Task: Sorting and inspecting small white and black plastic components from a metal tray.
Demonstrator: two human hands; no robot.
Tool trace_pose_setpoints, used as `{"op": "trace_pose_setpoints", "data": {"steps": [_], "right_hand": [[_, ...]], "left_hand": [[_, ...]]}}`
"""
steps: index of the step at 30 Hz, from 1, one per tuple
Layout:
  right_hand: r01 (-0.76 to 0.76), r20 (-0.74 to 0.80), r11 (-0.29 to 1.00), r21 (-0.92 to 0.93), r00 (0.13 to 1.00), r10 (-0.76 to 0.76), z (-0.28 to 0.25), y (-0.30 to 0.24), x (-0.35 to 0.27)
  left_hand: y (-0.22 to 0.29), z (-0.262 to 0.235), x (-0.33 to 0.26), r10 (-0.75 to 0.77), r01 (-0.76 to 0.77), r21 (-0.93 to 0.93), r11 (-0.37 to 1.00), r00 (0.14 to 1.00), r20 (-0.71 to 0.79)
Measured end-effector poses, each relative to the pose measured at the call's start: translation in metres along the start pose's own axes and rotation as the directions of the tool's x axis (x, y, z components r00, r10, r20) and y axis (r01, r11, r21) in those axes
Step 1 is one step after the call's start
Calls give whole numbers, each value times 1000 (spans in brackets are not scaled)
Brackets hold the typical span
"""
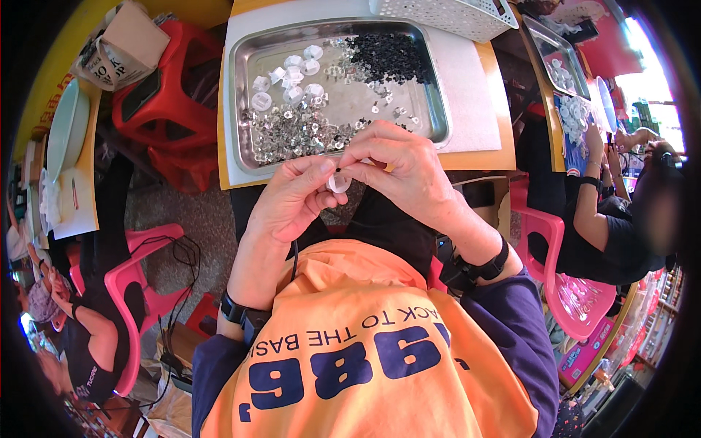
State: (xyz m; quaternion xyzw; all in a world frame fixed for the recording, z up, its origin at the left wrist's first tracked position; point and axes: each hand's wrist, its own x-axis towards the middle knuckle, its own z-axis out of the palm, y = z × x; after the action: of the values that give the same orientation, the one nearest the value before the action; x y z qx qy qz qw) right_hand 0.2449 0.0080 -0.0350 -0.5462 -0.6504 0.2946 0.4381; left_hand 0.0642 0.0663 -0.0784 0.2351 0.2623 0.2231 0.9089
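Observation:
Just past the near edge of the metal tray (429,120), my two hands meet at a small white round plastic part (338,183). My left hand (298,191) holds it between thumb and fingers. The fingertips of my right hand (401,166) are pinched together at its upper side, beside a tiny black piece (337,171). Whether the right fingers grip that piece is hidden. In the tray lie white plastic parts (293,77) of a similar kind, a heap of small clear and metallic pieces (288,133), and a pile of tiny black pieces (387,57).
The tray rests on a white foam sheet (473,109) over a table. A white perforated basket (449,16) stands at the far edge. Red stools (164,95) are at the left. Co-workers sit on pink chairs at both sides; one person's arm (590,212) shows at right.

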Motion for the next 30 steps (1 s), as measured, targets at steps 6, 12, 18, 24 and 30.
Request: {"op": "trace_pose_setpoints", "data": {"steps": [6,12,18,24,30], "right_hand": [[206,-4,969,-133,978,-209,3,4,-4],[97,46,994,45,994,-99,-1,-3,-5],[57,76,998,6,995,-57,-1,-1,-9],[-64,103,998,17,993,62,-3,-2,-10],[-281,205,951,129,946,252,-7,0,-6]], "left_hand": [[-4,-7,-1,-41,41,-2,999,999,25],[1,-6,-4,-93,90,36,995,992,89],[-1,-3,-5,-108,107,50,993,994,16],[-4,-5,-4,-94,95,140,986,995,-12],[-8,-7,0,-174,175,-46,984,984,21]]}}
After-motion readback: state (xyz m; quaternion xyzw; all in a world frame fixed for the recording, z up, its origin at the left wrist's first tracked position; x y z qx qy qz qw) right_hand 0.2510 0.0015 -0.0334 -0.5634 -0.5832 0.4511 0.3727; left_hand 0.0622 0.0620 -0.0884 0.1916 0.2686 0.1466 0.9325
